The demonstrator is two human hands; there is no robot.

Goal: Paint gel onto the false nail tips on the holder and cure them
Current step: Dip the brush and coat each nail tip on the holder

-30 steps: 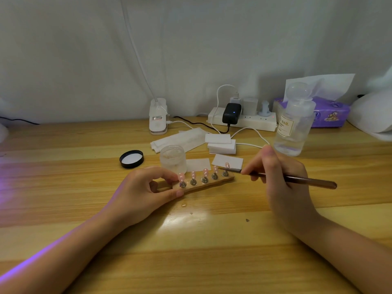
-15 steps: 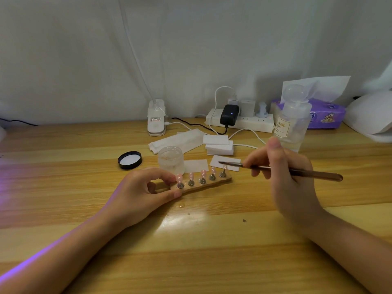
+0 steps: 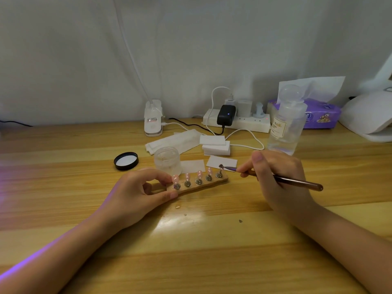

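Brush (image 3: pixel 275 178) pinched in my right hand (image 3: pixel 277 181) hovers just beyond the holder (image 3: pixel 199 186), which my left hand (image 3: pixel 135 196) grips to steady the nail tips (image 3: pixel 199 174).

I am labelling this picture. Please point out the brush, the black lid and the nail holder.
brush (image 3: pixel 297 181): head view, on the brown handle past the right hand.
black lid (image 3: pixel 126 161): head view, on its pale inner face.
nail holder (image 3: pixel 212 183): head view, on the wooden strip's front edge.
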